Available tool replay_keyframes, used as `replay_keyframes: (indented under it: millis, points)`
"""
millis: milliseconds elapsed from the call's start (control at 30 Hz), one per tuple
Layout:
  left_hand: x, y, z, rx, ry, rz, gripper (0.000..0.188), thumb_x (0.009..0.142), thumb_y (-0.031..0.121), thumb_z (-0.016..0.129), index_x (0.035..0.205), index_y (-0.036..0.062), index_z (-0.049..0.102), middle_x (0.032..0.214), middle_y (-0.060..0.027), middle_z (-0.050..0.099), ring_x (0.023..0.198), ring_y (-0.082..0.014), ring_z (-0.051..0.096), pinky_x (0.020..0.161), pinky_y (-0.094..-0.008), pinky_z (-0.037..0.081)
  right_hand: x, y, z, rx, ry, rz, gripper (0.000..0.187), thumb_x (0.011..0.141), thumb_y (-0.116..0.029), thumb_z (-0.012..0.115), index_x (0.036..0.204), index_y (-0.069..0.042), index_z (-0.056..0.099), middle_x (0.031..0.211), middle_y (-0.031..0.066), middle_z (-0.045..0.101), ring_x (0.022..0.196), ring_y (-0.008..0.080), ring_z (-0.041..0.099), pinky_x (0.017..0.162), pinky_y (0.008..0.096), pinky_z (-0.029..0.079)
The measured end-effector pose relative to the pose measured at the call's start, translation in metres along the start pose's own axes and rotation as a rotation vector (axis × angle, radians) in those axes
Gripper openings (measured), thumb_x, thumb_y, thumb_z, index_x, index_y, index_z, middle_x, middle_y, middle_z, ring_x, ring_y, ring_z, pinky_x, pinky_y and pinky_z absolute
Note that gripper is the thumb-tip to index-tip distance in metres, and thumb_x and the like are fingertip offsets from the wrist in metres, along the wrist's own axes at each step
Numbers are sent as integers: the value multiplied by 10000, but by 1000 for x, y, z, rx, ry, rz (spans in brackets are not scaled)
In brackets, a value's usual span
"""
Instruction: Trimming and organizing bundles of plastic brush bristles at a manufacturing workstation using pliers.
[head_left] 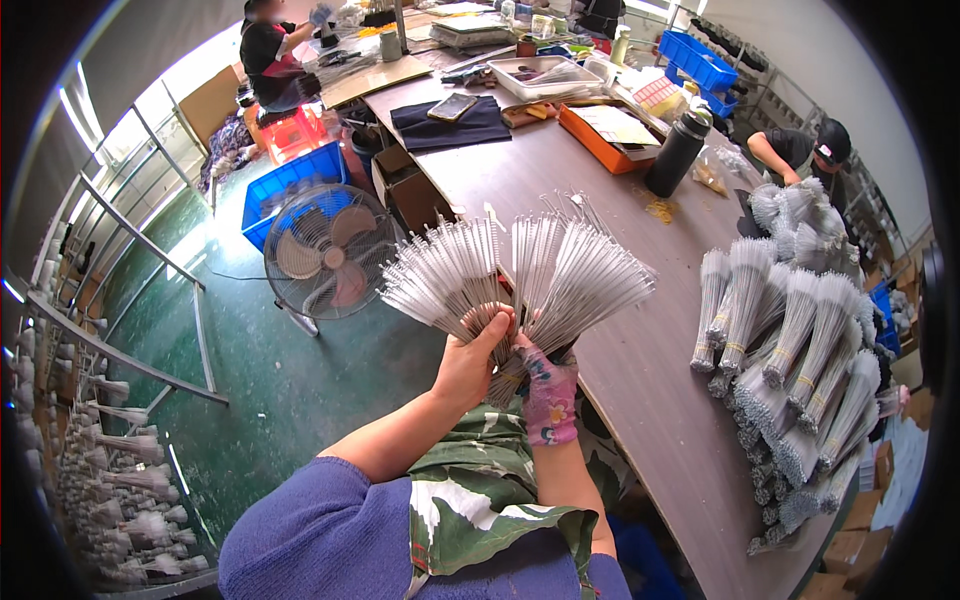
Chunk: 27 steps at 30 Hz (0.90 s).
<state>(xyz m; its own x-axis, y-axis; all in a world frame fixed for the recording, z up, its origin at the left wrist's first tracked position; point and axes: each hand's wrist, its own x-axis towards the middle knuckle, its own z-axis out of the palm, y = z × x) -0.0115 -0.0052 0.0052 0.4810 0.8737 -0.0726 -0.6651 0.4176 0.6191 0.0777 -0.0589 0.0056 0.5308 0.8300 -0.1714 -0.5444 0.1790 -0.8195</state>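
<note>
A big bundle of thin wire brushes [590, 285] with white bristle tips is spread in a fan, tips up and away from me. My bare left hand [472, 358] is closed round the wire stems of the fan's left part [445, 270]. My right hand [548, 392], in a pink patterned fingerless glove, grips the stems of the right part, close against the left hand. A narrow gap parts the two halves of the fan. Below the hands, the lower stem ends show partly between them.
Bundles of similar brushes [800, 360] are piled on the table [650, 350] at right. A black bottle [678, 155], an orange box [605, 140] and a phone [452, 107] lie farther back. A floor fan [332, 250] stands at left by a blue crate [290, 190]. Other people work nearby.
</note>
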Motion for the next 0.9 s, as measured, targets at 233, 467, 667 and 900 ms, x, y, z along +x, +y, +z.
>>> replay_keyframes:
  millis: [233, 467, 667, 900]
  points:
    - [-3, -2, -1, 19, 17, 11, 128, 863, 36, 547, 989, 39, 571, 901, -49, 603, 788, -156, 591, 755, -309, 479, -1, 0, -1, -15, -7, -26, 352, 764, -10, 670, 1091, 4, 540, 963, 42, 596, 851, 120, 570, 780, 233, 471]
    - [-6, 1, 10, 69, 9, -14, 167, 853, 18, 546, 1019, 13, 561, 915, -77, 608, 790, -153, 588, 747, -299, 484, 3, 0, -1, 46, -49, 17, 372, 755, 8, 670, 1104, -8, 541, 978, 64, 603, 867, 141, 590, 772, 243, 481]
    - [-4, 2, 3, -16, 9, -13, 158, 858, 40, 564, 1012, 13, 585, 932, -65, 618, 798, -111, 564, 743, -259, 474, 1, -2, -1, 8, -81, -14, 349, 764, 20, 653, 1095, -3, 543, 971, 64, 604, 863, 137, 592, 776, 241, 484]
    - [-8, 8, 13, 162, -15, -48, 170, 855, 39, 556, 1022, 10, 574, 931, -48, 595, 796, -134, 573, 758, -280, 458, 3, 5, -10, -27, -90, 22, 384, 747, -29, 696, 1097, 1, 543, 993, 51, 602, 882, 124, 572, 795, 239, 462]
